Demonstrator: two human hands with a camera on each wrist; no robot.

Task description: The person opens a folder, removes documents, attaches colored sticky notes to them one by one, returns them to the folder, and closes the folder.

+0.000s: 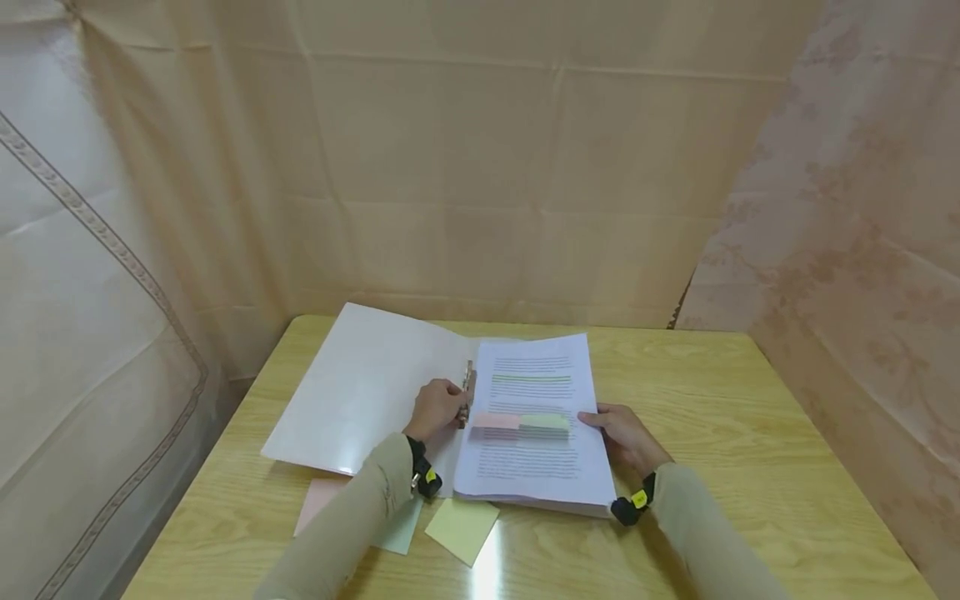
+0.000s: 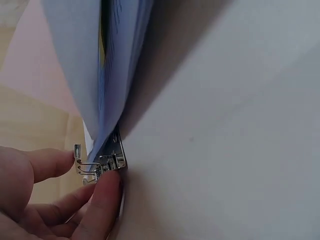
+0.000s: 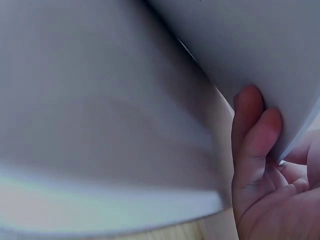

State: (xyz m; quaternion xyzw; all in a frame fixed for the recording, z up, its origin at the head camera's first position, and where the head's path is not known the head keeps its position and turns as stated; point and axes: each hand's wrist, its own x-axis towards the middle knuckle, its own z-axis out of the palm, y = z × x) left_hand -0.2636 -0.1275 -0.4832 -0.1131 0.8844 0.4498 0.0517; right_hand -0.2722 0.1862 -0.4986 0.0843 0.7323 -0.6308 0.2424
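Observation:
A white folder [image 1: 367, 383] lies open on the table, a metal clip [image 1: 466, 379] along its spine. With thumb and fingers around the clip's lower end, my left hand [image 1: 433, 410] grips it; the left wrist view shows the clip's silver lever and spring [image 2: 107, 162] between the fingertips. On the folder's right side is a stack of printed sheets [image 1: 525, 483], its right edge raised. My right hand [image 1: 630, 435] holds that edge, thumb on top and fingers [image 3: 255, 130] underneath. A pink sticky note [image 1: 497, 421] and a green sticky note [image 1: 544, 422] cross the top sheet.
A yellow note [image 1: 463, 529] lies on the wooden table [image 1: 750, 500] below the folder. Left of it, a pink note [image 1: 318, 500] and a light green note [image 1: 401, 529] are partly under the left forearm. Beige cloth [image 1: 495, 167] hangs behind the table.

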